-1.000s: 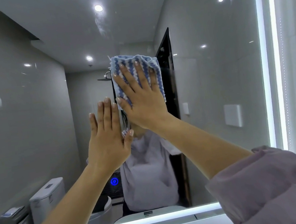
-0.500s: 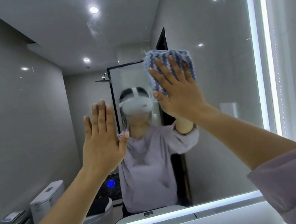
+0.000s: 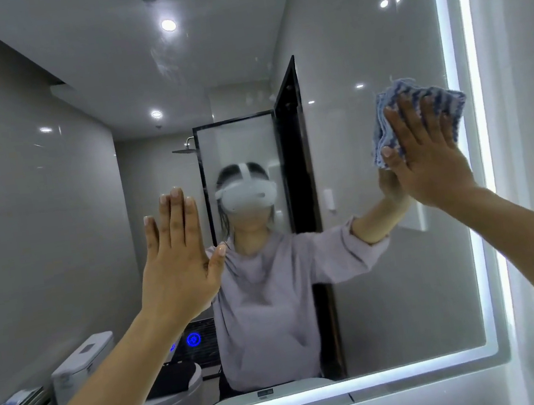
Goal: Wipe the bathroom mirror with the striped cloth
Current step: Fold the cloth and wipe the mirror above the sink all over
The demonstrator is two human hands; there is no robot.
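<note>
Left hand lies flat on the mirror, fingers straight and together, bracing. Over on the right, the right hand presses the folded striped cloth against the glass with flat fingers, right by the lit edge. Looks mid-wipe; next call is a firm pass lower down.

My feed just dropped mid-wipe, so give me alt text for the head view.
The right hand presses the folded striped cloth flat against the mirror, close to its lit right edge. The left hand is raised with straight fingers, palm toward the mirror left of centre; contact cannot be confirmed. The mirror reflects a person in a lilac top.
</note>
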